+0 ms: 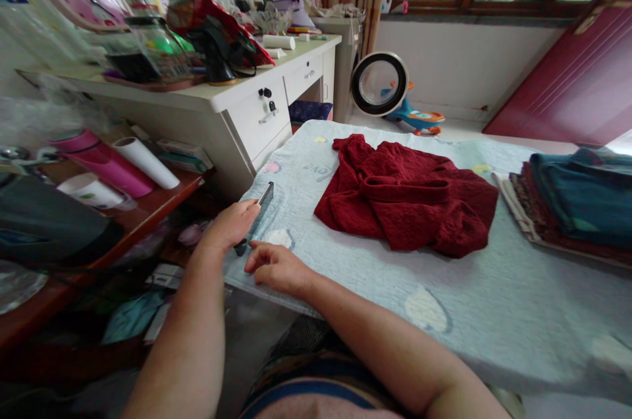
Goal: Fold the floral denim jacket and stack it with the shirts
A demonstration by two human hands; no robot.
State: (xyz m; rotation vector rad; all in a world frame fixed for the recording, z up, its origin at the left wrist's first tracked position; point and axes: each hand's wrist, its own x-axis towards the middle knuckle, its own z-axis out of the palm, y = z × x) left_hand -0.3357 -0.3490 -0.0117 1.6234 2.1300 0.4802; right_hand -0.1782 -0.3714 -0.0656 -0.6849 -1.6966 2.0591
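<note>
My left hand (235,221) is closed on the edge of a dark smartphone (265,200), which is tilted up at the near left corner of the covered table. Close to the phone's lower end is my right hand (282,269), its index finger reaching toward the phone and the other fingers loosely curled, with nothing in them. Whether the fingertip touches the phone I cannot tell. A dark red garment (405,192) lies loosely crumpled on the pale blue quilted cover (355,274), to the right of both hands.
A stack of folded clothes (582,198) sits at the right on the cover. To the left, a low shelf (187,188) carries a pink bottle (106,159) and a white roll (145,162). Behind stands a cluttered white desk (261,116). A round fan (379,84) is on the far floor.
</note>
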